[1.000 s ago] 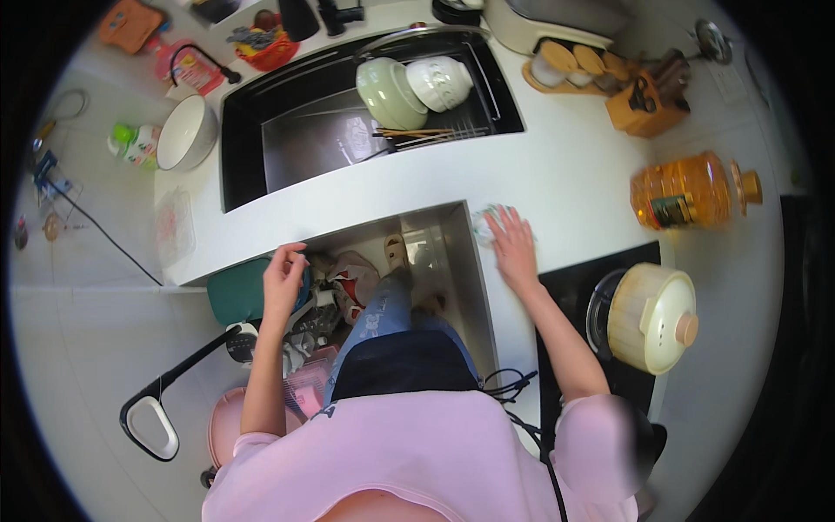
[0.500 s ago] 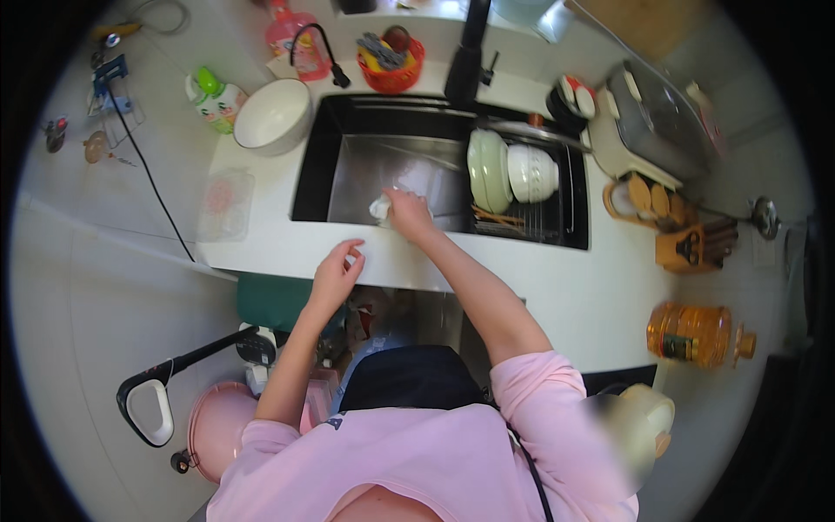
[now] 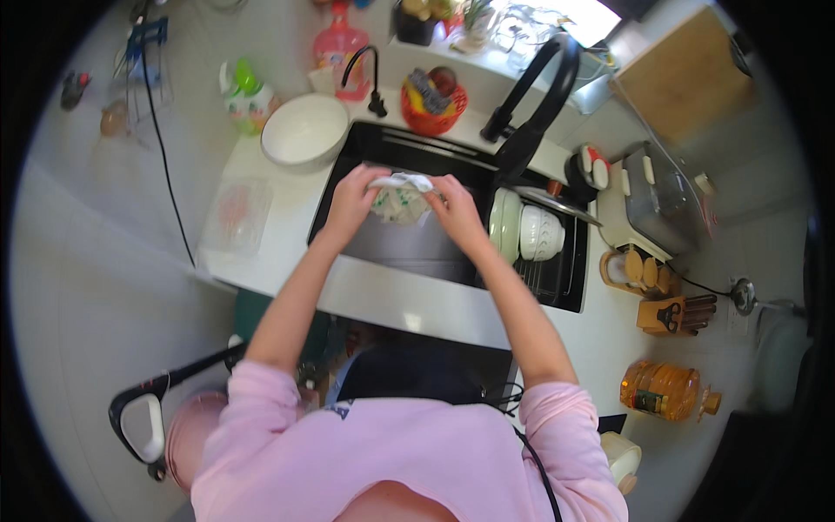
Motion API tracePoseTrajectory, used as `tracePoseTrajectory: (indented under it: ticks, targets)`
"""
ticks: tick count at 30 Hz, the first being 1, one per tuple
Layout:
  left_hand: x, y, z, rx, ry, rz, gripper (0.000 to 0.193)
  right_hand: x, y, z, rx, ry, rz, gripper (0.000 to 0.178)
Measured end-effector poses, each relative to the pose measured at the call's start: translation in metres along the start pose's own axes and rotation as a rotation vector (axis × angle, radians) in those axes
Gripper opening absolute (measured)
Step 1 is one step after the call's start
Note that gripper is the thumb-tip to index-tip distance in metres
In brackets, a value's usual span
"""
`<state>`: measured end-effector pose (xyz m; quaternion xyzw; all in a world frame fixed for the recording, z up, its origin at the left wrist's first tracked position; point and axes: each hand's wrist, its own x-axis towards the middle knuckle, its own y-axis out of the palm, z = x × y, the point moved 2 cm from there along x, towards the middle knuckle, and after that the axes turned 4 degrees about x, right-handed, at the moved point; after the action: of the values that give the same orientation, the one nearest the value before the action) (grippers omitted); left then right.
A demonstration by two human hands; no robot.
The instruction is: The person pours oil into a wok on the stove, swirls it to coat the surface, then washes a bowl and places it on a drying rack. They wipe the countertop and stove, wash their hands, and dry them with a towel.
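Note:
A white dishcloth with small green marks (image 3: 400, 207) is stretched between my two hands over the sink (image 3: 396, 250). My left hand (image 3: 351, 200) grips its upper left corner between thumb and fingers. At the upper right corner my right hand (image 3: 457, 211) pinches it the same way. The lower part of the cloth droops in folds, and a brighter folded edge runs along its top. Right of my right hand, green plates (image 3: 504, 224) and white bowls (image 3: 541, 233) stand on edge in the rack side of the sink.
The black faucet (image 3: 531, 130) arches behind the sink. A large white bowl (image 3: 304, 130), a red basket (image 3: 426, 117) and a pink soap bottle (image 3: 341, 56) line the back left. To the right are a knife block (image 3: 663, 315) and an oil jug (image 3: 663, 389).
The cloth was bunched in my right hand low in the sink; now it is lifted and spread. My left hand has moved up from the counter edge and taken hold of it.

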<state>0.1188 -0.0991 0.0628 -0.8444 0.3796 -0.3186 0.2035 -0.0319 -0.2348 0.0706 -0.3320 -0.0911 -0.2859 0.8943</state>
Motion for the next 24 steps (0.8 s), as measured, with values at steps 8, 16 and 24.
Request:
tracePoseTrajectory:
  ticks: [8, 16, 24]
  targets:
    - [0.004, -0.003, 0.03, 0.185, 0.081, 0.158, 0.026, -0.001, 0.006, -0.038, -0.065, 0.239, 0.07, 0.023]
    - [0.008, -0.037, 0.037, 0.29, 0.05, -0.013, 0.027, -0.005, -0.008, -0.023, -0.283, 0.138, 0.081, 0.027]
    - [-0.056, -0.083, 0.037, 0.376, 0.055, -0.069, 0.027, -0.062, 0.026, 0.009, -0.111, -0.106, 0.182, 0.032]
